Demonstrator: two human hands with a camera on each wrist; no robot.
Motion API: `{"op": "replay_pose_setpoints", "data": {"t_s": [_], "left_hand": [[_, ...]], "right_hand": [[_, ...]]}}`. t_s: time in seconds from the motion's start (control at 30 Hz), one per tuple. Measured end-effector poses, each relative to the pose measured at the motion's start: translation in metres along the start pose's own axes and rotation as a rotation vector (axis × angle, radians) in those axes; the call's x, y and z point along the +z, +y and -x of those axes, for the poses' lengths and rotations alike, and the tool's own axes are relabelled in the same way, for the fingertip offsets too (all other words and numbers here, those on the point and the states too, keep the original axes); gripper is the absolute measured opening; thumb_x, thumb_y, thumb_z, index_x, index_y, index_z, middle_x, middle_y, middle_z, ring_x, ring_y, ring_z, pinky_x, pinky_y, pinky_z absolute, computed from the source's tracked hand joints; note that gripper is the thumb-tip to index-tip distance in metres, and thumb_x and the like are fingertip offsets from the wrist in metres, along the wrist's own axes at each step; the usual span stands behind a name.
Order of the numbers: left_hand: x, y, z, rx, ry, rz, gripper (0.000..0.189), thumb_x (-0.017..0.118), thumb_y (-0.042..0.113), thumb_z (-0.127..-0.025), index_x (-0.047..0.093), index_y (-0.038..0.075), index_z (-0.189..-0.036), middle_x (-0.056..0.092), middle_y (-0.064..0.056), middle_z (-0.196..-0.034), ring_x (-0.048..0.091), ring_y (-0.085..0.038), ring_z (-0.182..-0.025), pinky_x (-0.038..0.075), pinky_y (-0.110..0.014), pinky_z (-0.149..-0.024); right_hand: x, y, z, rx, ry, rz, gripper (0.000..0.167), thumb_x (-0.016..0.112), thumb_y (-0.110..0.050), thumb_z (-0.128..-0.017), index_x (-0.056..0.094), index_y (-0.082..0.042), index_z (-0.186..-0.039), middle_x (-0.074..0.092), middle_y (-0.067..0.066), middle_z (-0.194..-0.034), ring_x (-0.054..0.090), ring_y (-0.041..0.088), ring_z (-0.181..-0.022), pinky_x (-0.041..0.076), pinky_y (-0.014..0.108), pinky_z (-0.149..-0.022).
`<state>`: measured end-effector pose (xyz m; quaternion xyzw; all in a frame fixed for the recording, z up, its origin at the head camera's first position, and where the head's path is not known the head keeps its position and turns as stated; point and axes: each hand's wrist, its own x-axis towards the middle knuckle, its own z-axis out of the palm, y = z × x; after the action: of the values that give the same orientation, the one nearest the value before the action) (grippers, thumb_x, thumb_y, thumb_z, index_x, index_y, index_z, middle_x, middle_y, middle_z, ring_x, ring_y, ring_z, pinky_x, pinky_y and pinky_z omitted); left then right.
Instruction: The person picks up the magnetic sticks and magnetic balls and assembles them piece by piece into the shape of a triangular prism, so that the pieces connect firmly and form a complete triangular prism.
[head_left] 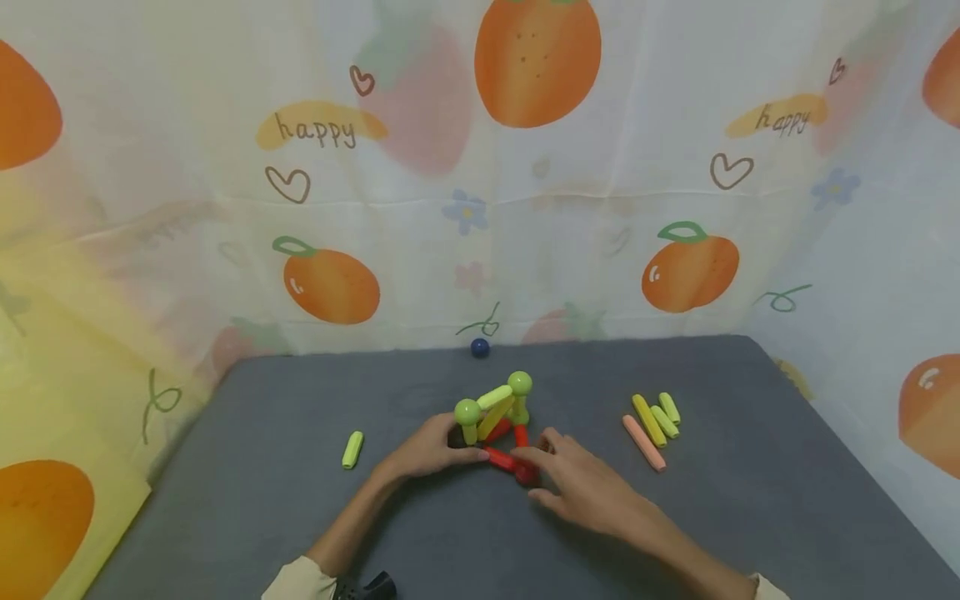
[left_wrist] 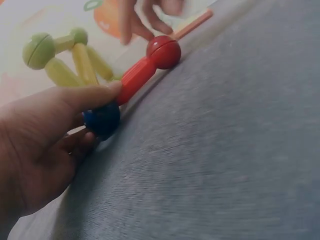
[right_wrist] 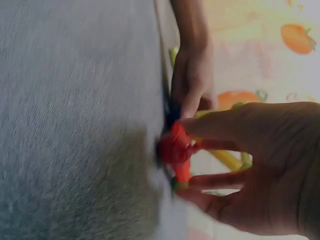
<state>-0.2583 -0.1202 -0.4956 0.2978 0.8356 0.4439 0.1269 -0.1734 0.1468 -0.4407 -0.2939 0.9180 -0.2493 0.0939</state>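
Around, a loose blue ball (head_left: 480, 347) sits by the far edge of the tabletop (head_left: 225, 500), a green stick (head_left: 352, 450) lies toward the left edge, and four sticks (head_left: 649, 421) toward the right. Mid-tabletop, the stick toy (head_left: 495, 419) has a red front stick (head_left: 500, 459) pointing right, slanting toward the near edge. The left hand (head_left: 429, 450) pinches its blue corner ball (left_wrist: 102, 122); the right hand's (head_left: 581, 487) fingers are apart around its red ball (head_left: 527, 476).

Gray tbl (head_left: 495, 542) up front, white fruit-print cloth (head_left: 540, 275) w/ "happy" lettering (head_left: 317, 131) in bkgd.
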Motion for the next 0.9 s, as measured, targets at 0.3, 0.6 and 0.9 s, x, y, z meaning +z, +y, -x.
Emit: {"op": "replay_pose_setpoints", "data": {"t_s": [0.3,0.6,0.9], "left_hand": [[0.004,-0.007,-0.015,-0.020,0.130,-0.023,0.021,0.073,0.029,-0.100,0.068,0.014,-0.114,0.067,-0.005,-0.110,0.061,-0.013,-0.092,0.050,-0.026,-0.081],[0.010,-0.006,-0.015,-0.035,0.224,-0.010,0.023,0.080,0.030,-0.094,0.071,0.014,-0.110,0.071,-0.004,-0.105,0.061,-0.010,-0.088,0.050,-0.025,-0.079],[0.011,-0.009,-0.010,-0.017,0.200,0.020,0.033,0.080,0.032,-0.094,0.072,0.017,-0.122,0.071,-0.003,-0.112,0.064,-0.014,-0.102,0.052,-0.029,-0.092]], "right_hand": [[0.004,-0.001,-0.007,-0.020,-0.102,0.097,0.061,0.078,-0.028,-0.095,0.056,-0.014,-0.150,0.064,0.002,-0.126,0.063,0.014,-0.104,0.056,0.034,-0.084],[-0.030,0.011,-0.014,0.006,-0.128,0.002,0.044,0.076,-0.022,-0.097,0.064,-0.008,-0.137,0.070,-0.001,-0.102,0.063,0.007,-0.082,0.052,0.027,-0.072],[-0.107,0.048,0.001,0.127,0.058,0.050,0.033,0.071,-0.022,-0.100,0.066,-0.001,-0.125,0.073,0.012,-0.104,0.069,0.020,-0.088,0.057,0.039,-0.075]]}}
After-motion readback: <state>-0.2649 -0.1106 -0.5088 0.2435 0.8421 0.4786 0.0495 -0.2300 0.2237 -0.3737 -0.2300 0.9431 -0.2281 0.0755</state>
